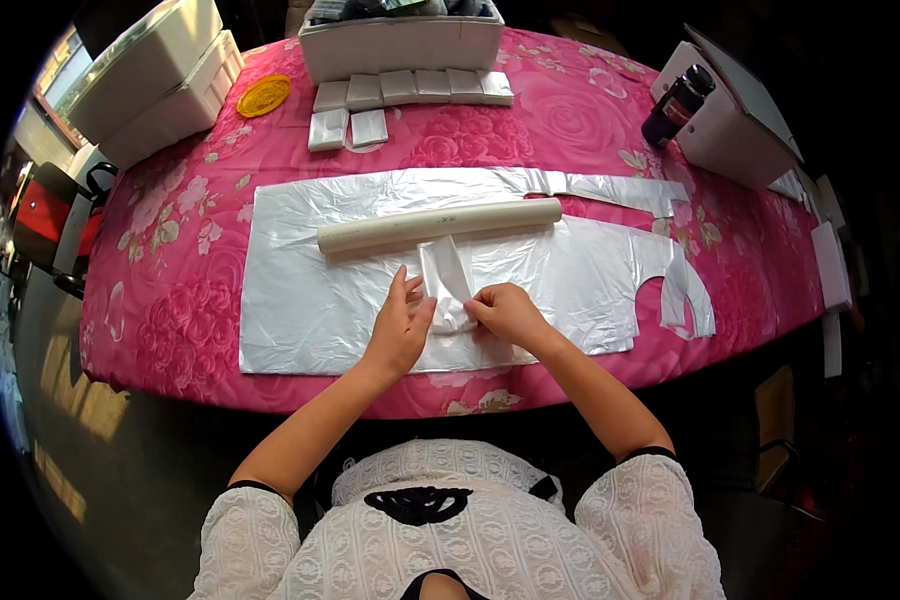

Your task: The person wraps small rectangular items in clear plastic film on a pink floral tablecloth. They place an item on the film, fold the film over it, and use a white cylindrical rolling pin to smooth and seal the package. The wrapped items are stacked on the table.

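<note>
A stack of thin white plastic carrier bags (305, 300) lies flat before me, its cut-out handles at the right. Across it rests a long cream-coloured tube (440, 224). Between my hands is a narrow, partly folded plastic bag (444, 275), one end near the tube. My right hand (513, 316) pinches its right edge between thumb and fingers. At its left side is my left hand (400, 325), fingers stretched and apart, the thumb close to the bag's edge; whether it touches I cannot tell.
Several small folded white packets (398, 88) line up before a white foam box (402, 48). A yellow woven disc (264, 96) lies near stacked foam boxes (160, 85) at the left. A dark flask (678, 105) stands beside another white box (735, 125) at the right. Pink floral cloth (190, 290) covers the table.
</note>
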Motion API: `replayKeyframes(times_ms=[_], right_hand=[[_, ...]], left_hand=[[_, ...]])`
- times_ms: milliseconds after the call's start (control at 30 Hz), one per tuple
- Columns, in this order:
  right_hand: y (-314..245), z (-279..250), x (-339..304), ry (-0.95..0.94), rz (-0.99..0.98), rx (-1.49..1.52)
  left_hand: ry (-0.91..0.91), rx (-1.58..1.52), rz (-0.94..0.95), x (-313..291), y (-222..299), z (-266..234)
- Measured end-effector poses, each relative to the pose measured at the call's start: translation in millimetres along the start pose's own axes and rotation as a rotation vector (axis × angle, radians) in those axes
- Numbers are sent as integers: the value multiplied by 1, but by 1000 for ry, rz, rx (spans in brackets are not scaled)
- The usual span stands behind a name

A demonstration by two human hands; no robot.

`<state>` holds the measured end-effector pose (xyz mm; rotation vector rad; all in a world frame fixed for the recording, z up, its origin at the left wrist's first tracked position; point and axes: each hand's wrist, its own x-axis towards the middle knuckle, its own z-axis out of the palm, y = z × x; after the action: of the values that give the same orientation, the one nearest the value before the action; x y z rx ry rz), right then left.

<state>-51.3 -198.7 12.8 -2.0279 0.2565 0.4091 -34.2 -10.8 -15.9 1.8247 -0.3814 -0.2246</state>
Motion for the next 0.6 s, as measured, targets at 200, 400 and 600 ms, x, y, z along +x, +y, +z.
replayKeyframes(times_ms=[200,400,600], right_hand=[[2,-2,4,-41,76,79],[-1,1,1,-3,79,61],[3,5,-6,90,-18,-49]], left_hand=[[-163,532,498,-16,7,9],[-330,859,364,-33,0,23],[-359,963,306,-35,2,24]])
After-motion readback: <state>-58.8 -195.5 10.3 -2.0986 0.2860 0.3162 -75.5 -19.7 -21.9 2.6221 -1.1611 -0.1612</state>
